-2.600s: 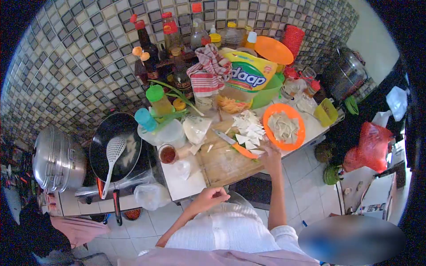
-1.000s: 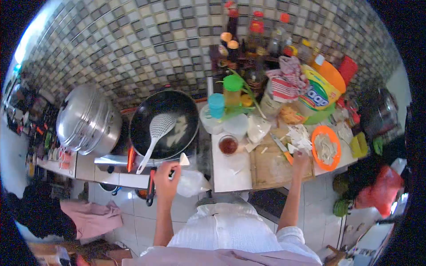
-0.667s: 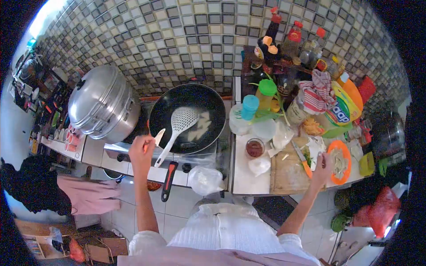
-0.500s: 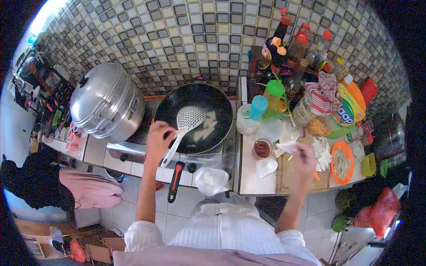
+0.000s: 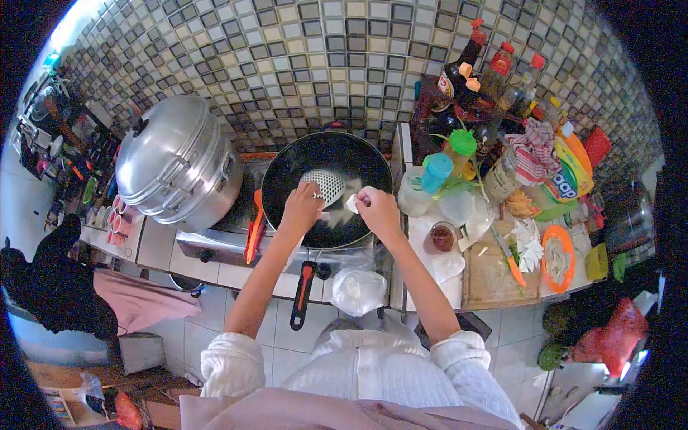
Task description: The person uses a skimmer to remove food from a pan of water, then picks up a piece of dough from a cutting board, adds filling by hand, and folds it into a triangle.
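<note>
On the white tiled counter (image 5: 453,292): rectangular wooden chopping board (image 5: 491,271), round orange plate (image 5: 558,256) just beside it, small glass of dark liquid (image 5: 443,236).

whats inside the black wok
A white slotted spoon, gripped by the left hand, and pale pieces. The right hand holds a white piece over the wok. Both hands cover the near side.

A steel steamer pot (image 5: 175,161) sits at upper left; a wooden cutting board (image 5: 491,279) bearing an orange-handled knife (image 5: 513,259) lies at right; sauce bottles (image 5: 473,64) crowd the upper right.
</note>
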The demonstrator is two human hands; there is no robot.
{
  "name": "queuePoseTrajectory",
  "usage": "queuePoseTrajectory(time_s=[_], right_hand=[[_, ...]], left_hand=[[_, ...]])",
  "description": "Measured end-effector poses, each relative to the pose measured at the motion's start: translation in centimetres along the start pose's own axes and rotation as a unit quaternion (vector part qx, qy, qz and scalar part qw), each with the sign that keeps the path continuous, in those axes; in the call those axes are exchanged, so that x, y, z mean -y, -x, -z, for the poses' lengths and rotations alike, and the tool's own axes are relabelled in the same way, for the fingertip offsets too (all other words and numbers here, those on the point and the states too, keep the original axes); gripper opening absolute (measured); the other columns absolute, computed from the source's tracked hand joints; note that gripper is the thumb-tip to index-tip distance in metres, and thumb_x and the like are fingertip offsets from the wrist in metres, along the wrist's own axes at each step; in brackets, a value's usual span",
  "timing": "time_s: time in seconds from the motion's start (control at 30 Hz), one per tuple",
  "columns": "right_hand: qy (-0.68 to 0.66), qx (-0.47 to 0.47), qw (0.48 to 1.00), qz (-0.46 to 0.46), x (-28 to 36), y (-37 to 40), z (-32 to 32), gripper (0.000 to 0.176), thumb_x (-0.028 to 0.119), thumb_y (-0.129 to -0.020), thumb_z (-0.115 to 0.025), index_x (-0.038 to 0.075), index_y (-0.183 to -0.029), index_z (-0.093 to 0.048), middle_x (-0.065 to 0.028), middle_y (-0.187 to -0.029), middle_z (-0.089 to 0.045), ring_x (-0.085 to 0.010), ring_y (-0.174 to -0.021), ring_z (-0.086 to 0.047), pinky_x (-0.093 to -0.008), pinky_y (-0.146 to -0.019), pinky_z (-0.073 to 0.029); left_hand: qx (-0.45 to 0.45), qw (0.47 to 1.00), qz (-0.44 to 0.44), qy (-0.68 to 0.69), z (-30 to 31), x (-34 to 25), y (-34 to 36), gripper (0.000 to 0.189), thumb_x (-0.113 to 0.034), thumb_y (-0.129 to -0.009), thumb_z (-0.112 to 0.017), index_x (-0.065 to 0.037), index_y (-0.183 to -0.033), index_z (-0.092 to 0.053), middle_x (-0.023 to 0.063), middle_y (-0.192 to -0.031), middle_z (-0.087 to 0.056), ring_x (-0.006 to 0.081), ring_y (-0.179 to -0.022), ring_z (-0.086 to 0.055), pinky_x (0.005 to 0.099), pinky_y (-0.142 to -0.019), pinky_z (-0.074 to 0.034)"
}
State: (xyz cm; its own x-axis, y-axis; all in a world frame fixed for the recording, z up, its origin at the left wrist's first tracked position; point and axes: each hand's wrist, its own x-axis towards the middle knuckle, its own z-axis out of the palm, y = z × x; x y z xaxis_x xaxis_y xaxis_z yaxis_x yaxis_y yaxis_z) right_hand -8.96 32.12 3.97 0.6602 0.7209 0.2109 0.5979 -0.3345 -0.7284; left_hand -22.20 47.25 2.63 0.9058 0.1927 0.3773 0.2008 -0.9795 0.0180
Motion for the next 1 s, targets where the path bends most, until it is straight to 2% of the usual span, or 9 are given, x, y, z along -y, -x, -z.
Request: queuePoseTrajectory(time_s=[0.17, 0.23, 0.33, 0.6, 0.67, 0.73, 0.8, 0.87, 1.0], right_hand=[[0.011, 0.044, 0.999, -0.017, -0.4, -0.9, 0.5, 0.018, 0.027, -0.073, -0.056, 0.011, -0.081, -0.059, -0.013, -0.082, -0.061, -0.0338, -0.076, -0.058, -0.0452, -0.064, -0.045], [0.081, 0.012, 0.996, 0.027, -1.4, -1.5, -0.1, 0.02, 0.023, -0.07, -0.062, 0.004, -0.075, -0.061, -0.0145, -0.07, -0.061, -0.0296, -0.068, -0.06, -0.0361, -0.061, -0.048], [0.138, 0.072, 0.987, -0.044, -0.3, -2.2, -0.4, 0.02, 0.023, -0.069, -0.061, 0.004, -0.075, -0.062, -0.0162, -0.073, -0.062, -0.0323, -0.07, -0.06, -0.0372, -0.065, -0.048], [0.076, 0.14, 0.979, -0.13, -1.6, -4.5, -5.0, 0.027, 0.023, -0.068, -0.056, -0.001, -0.081, -0.061, -0.0226, -0.086, -0.06, -0.0377, -0.085, -0.057, -0.0428, -0.075, -0.046], [0.115, 0.09, 0.987, -0.074, -2.0, -4.2, -4.3, 0.029, 0.023, -0.069, -0.055, -0.003, -0.082, -0.06, -0.0232, -0.083, -0.06, -0.0384, -0.08, -0.058, -0.0423, -0.074, -0.047], [0.152, 0.091, 0.984, -0.035, -1.1, -2.4, -0.9, 0.026, 0.02, -0.072, -0.055, -0.003, -0.083, -0.059, -0.0186, -0.078, -0.062, -0.0281, -0.07, -0.062, -0.0357, -0.064, -0.049], [-0.116, 0.206, 0.971, 0.032, 0.4, 0.0, 4.4, 0.021, 0.017, -0.076, -0.056, 0.0, -0.089, -0.059, -0.0103, -0.074, -0.063, -0.0121, -0.065, -0.059, -0.0254, -0.058, -0.046], [-0.219, 0.285, 0.933, 0.013, 1.7, 3.3, 9.0, 0.021, 0.015, -0.078, -0.056, 0.003, -0.095, -0.057, -0.0023, -0.067, -0.06, -0.0035, -0.06, -0.051, -0.0195, -0.052, -0.04], [-0.301, 0.34, 0.89, 0.037, -1.5, 11.0, 14.4, 0.021, 0.017, -0.081, -0.055, 0.003, -0.096, -0.056, -0.0001, -0.071, -0.058, -0.0042, -0.057, -0.05, -0.019, -0.051, -0.039]], left_hand=[[-0.085, 0.989, 0.091, 0.074, 6.8, -2.5, 0.9, 0.013, -0.009, -0.064, -0.064, -0.008, -0.076, -0.061, 0.006, -0.091, -0.05, 0.0239, -0.089, -0.047, 0.0347, -0.072, -0.042], [-0.174, 0.968, 0.138, 0.116, 11.3, -4.0, 1.9, 0.014, -0.009, -0.069, -0.063, -0.005, -0.082, -0.06, 0.0081, -0.091, -0.051, 0.026, -0.087, -0.048, 0.0358, -0.073, -0.041], [-0.252, 0.941, 0.175, 0.145, 16.8, -6.1, 5.0, 0.01, -0.004, -0.073, -0.059, -0.003, -0.083, -0.059, 0.0098, -0.085, -0.055, 0.0233, -0.077, -0.052, 0.0312, -0.065, -0.042], [-0.277, 0.887, 0.311, 0.2, 19.1, -11.9, 9.6, 0.01, 0.003, -0.072, -0.058, -0.003, -0.08, -0.06, 0.0051, -0.075, -0.057, 0.0088, -0.055, -0.048, 0.0217, -0.045, -0.03], [-0.256, 0.89, 0.319, 0.2, 18.7, -13.1, 9.3, 0.008, 0.003, -0.073, -0.058, -0.003, -0.079, -0.06, 0.0042, -0.071, -0.057, 0.0068, -0.052, -0.046, 0.0204, -0.043, -0.03], [-0.238, 0.892, 0.31, 0.229, 17.7, -14.2, 9.6, 0.005, 0.001, -0.073, -0.058, -0.002, -0.077, -0.06, 0.004, -0.068, -0.057, 0.0074, -0.052, -0.046, 0.02, -0.042, -0.03], [-0.218, 0.897, 0.299, 0.24, 16.4, -15.2, 9.9, 0.003, 0.0, -0.074, -0.058, -0.002, -0.075, -0.059, 0.0046, -0.066, -0.058, 0.008, -0.054, -0.049, 0.0197, -0.043, -0.034], [-0.167, 0.852, 0.353, 0.35, 15.4, -17.1, 8.8, 0.001, -0.002, -0.074, -0.058, -0.002, -0.074, -0.059, 0.0058, -0.066, -0.058, 0.0103, -0.056, -0.054, 0.0217, -0.048, -0.038], [-0.093, 0.851, 0.285, 0.431, 12.1, -20.7, 6.7, 0.007, -0.006, -0.073, -0.059, -0.002, -0.069, -0.057, 0.0072, -0.06, -0.056, 0.0161, -0.056, -0.055, 0.0258, -0.052, -0.041]])
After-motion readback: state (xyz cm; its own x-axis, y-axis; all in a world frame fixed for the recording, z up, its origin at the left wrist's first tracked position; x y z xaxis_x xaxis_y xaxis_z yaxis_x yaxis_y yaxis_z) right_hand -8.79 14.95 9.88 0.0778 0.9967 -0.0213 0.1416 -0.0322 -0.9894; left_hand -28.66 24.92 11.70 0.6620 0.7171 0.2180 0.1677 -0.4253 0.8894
